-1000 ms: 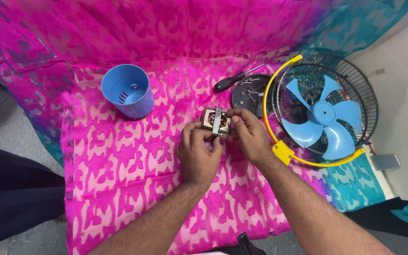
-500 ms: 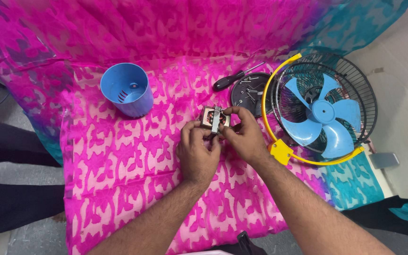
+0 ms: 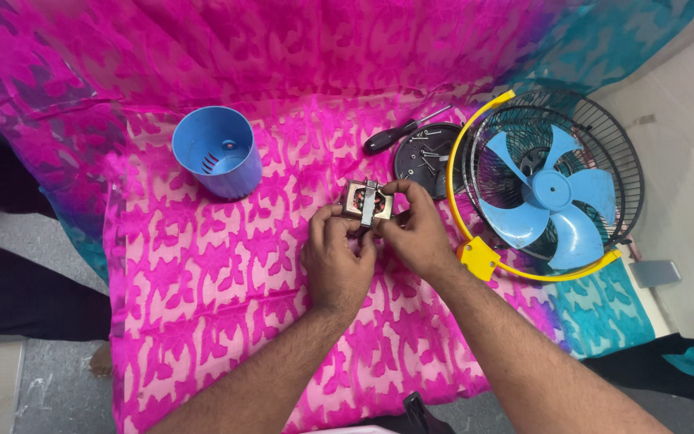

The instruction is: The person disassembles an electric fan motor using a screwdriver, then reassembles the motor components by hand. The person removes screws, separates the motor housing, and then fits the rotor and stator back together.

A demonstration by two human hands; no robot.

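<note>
both of my hands are closed on the small fan motor point(image 3: 367, 202), a squarish metal block with copper windings showing and a metal strap across its face. my left hand point(image 3: 337, 261) pinches its lower left corner, my right hand point(image 3: 413, 233) wraps the right side, thumb and fingertips on the edge. the motor hangs just above the pink patterned cloth point(image 3: 202, 305), between the blue plastic housing point(image 3: 217, 153) and the fan.

i judge this as the inspection or fitting stage of working on the motor, with the fan already taken apart. the next move seems to call for a steady two-handed hold and a careful turn of the block, so nothing slips.

the round dark back cover point(image 3: 426, 157) lies just beside the fan guard point(image 3: 552, 189), with loose screws on it, and a black-handled screwdriver point(image 3: 399, 135) touches its upper edge. the guard has a yellow rim and holds light blue blades.

the cloth is spread over what looks like the floor; a grey floor shows at lower left, teal cloth at right, and a pale wall behind the fan.
</note>
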